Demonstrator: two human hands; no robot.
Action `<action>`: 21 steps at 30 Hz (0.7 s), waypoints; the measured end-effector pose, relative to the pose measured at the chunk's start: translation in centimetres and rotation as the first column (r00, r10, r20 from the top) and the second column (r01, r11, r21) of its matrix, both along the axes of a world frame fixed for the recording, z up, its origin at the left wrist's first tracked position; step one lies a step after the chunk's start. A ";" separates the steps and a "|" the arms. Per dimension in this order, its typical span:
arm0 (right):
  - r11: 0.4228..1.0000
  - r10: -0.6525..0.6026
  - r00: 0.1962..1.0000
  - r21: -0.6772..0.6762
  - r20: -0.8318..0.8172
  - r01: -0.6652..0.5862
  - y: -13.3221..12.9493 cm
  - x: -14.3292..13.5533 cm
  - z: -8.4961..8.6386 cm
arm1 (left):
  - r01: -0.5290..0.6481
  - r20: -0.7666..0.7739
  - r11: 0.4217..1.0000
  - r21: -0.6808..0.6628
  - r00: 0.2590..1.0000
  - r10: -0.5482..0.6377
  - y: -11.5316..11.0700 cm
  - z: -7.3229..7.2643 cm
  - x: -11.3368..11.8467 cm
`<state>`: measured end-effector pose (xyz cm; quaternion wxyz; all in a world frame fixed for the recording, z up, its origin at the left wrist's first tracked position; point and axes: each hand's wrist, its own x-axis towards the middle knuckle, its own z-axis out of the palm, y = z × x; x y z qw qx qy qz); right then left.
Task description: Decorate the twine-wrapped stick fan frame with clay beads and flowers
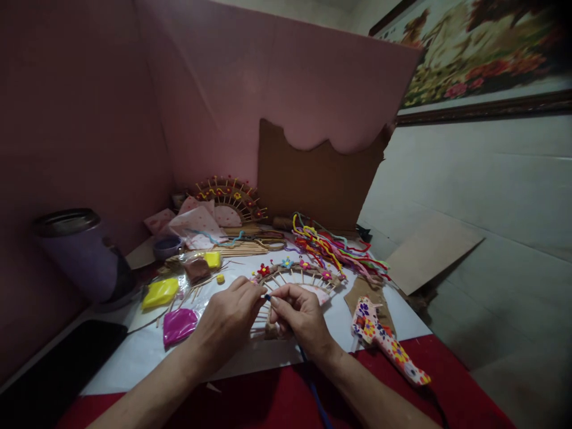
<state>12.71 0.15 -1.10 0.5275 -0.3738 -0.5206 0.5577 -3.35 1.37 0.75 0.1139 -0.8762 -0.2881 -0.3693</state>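
A dark blue pipe cleaner (319, 405) runs down from my hands over the front table edge. Its small bent end is pinched between the fingertips of my left hand (235, 313) and my right hand (301, 316), which meet in the middle. Both hands are closed, and the fingers hide part of the end. Just behind and beneath them lies a half-round fan of sticks (297, 274), with a brown band along its arc. Red, blue and pink pipe-cleaner flowers sit on that band. My hands cover the fan's lower left part.
A flower-patterned glue gun (384, 339) lies at the right on brown cardboard. Behind it is a heap of coloured pipe cleaners (330, 244). Yellow (159, 293) and magenta packets (179, 326), a purple tumbler (83, 256) and a black phone-like slab (67, 363) are at left. A finished-looking fan (232, 199) stands behind.
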 end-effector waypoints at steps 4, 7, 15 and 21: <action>1.000 -0.009 1.000 0.001 0.005 0.009 -0.1 -0.1 0.3 | 0.009 -0.026 0.998 0.058 1.000 -0.007 0.0 -0.2 -0.1; 1.000 -0.006 1.000 -0.003 0.026 0.006 -0.2 -0.1 0.4 | -0.002 -0.041 0.999 0.045 0.999 0.003 0.0 -0.5 -0.2; 1.000 0.020 1.000 0.008 0.010 -0.020 -0.3 -0.1 0.3 | 0.015 0.061 0.999 -0.044 0.998 -0.012 -0.4 -0.1 0.0; 1.000 0.029 0.999 -0.010 0.017 -0.029 -0.2 0.0 0.3 | 0.046 0.078 0.991 -0.123 0.996 -0.036 -0.3 0.0 -0.2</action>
